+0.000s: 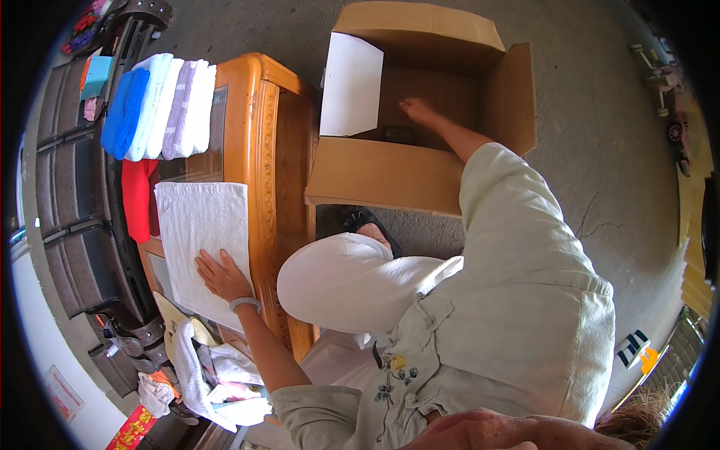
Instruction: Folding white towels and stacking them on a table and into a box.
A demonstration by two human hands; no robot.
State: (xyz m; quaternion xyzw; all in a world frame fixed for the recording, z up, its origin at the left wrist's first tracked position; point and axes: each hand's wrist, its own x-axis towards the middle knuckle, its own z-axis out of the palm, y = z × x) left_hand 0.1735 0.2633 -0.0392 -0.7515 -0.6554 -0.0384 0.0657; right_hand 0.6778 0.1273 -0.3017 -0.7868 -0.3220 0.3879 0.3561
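A white towel is spread on a wooden table with a glass top. My left hand lies flat on it with fingers apart, and a pale bracelet circles the wrist. To the right, an open cardboard box stands on the floor with its flaps folded out. My right hand reaches over its inside with curled fingers; whatever they may hold is hidden. Low in the box is a small dark object that I cannot make out. One side of the box shows a flat white panel.
Folded towels in blue, white and purple are stacked at the table's far end, above a red cloth. Crumpled light cloths lie at the near end. A dark sofa runs along the left. Toys stand far right.
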